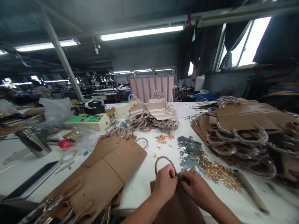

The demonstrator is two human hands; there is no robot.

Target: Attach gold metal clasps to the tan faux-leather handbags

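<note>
A brown bag panel lies in front of me at the table's near edge, its looped handle wrapped in clear plastic. My left hand pinches the panel's top edge beside the handle's base. Close by on the right, my right hand has its fingertips pressed together at the same edge, almost meeting the left thumb. Whatever small part may sit between the fingertips is hidden. Just beyond the hands lie a heap of flat silver metal pieces and a pile of gold metal fittings.
Brown bag panels with handles overlap on the left; a tall stack stands right. Pale bag pieces are piled at the back. A green-topped machine, a steel cup and a stick-like tool lie around.
</note>
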